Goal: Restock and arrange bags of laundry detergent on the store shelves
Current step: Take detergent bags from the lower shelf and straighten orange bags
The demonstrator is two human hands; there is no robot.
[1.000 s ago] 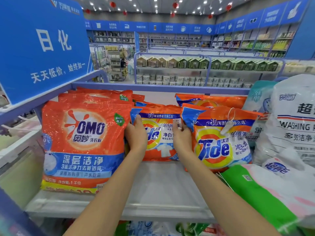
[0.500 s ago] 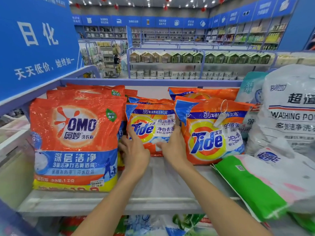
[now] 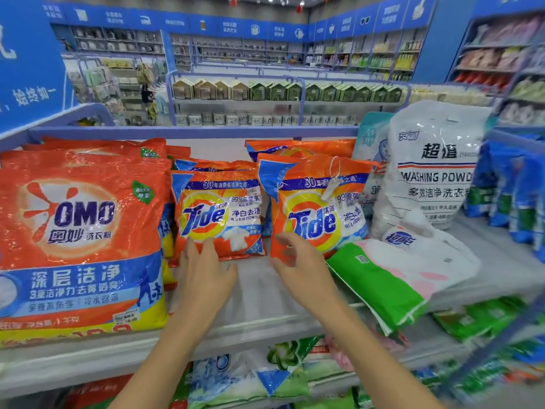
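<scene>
small Tide bag [image 3: 218, 214]: upright, mid shelf [image 3: 262, 302], just beyond left hand [image 3: 206, 270] | left hand nearer, straight fingers at its bottom edge | right hand [image 3: 298, 261]: loose, empty, before big Tide bag [image 3: 321, 208]

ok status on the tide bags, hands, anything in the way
Left hand open, fingertips at lower edge of left Tide bag. Right hand open by corner of right Tide bag. Both bags upright. Green and white bag flat beside the right one.

Shop background
House-shaped boxes [image 3: 265, 90] line a far rack [image 3: 169, 93] above small white containers [image 3: 236, 119]; blue sign [image 3: 26, 54] at left.
</scene>
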